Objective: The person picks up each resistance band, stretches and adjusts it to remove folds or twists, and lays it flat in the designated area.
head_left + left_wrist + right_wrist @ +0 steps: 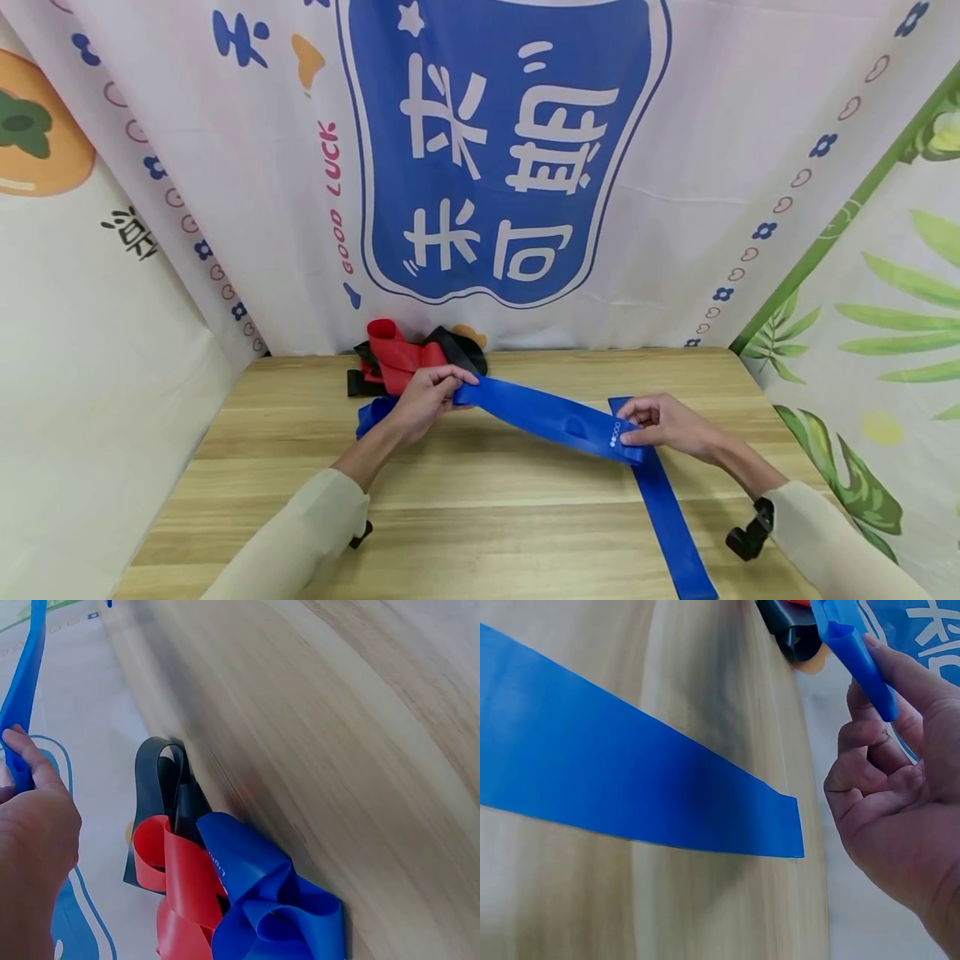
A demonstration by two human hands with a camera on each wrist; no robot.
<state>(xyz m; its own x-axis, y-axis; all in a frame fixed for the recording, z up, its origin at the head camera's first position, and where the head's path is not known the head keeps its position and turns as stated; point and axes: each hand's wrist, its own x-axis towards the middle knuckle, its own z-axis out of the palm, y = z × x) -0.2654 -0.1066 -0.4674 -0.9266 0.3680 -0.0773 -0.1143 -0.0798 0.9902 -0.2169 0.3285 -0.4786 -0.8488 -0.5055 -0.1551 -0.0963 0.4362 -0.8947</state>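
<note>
A blue resistance band (547, 416) with white dots near one end stretches between both hands above the table. My left hand (423, 402) pinches its left end; my right hand (670, 427) pinches the dotted end between thumb and fingers. In the right wrist view, the right hand (900, 742) grips the folded end of the band (859, 664). Below the right hand, a second blue band (675, 525) lies flat along the table. Beside the left hand sits a crumpled blue band (277, 900), next to a red band (184, 877) and black bands (154, 780).
The wooden table (480, 533) has its back edge against a printed cloth (300, 208). The heap of red (401, 354) and black bands stands at the back left edge. More printed cloth hangs at both sides.
</note>
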